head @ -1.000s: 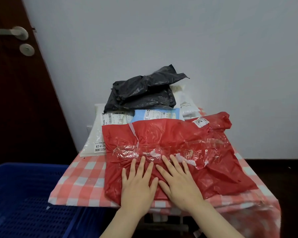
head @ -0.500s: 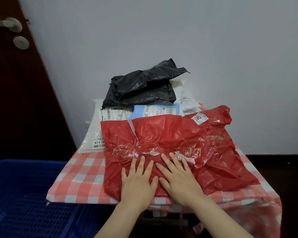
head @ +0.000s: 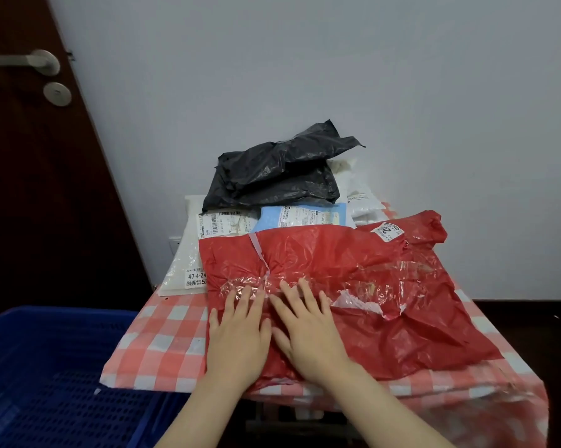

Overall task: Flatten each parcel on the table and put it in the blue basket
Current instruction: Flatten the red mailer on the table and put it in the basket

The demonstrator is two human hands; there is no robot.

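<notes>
Though cut off by the left and bottom edges of my feed, blue basket (head: 46,367): stands low at the left, beside and below the table's near left corner; I see its perforated walls and floor.
Door (head: 30,189): dark wood, far left, with a metal handle (head: 23,61).
Table (head: 162,344): covered in a red-and-white checked cloth, against the grey wall, carrying all the parcels I can see.
White parcel (head: 185,263): flat at the table's back left, with a printed label; its right side is under the red parcel.
Left hand (head: 237,334): palm down, fingers straight and slightly spread, pressing on the near left part of the red parcel; it grips nothing.
Black parcel (head: 272,176): crumpled, on top of the pile at the back.
Pale blue parcel (head: 302,218): under the black one, its near edge tucked behind the red parcel.
Right hand (head: 308,331): just beside the left, palm down, fingers straight and fanned, pressing the same parcel; its fingertips reach the clear tape (head: 402,273).
Red parcel (head: 386,302): the task's thing under my hands, lying wrinkled across the front of the table, with a small white sticker (head: 388,231) at its far right corner.
Second white parcel (head: 360,195): at the back right, partly behind the black one.
</notes>
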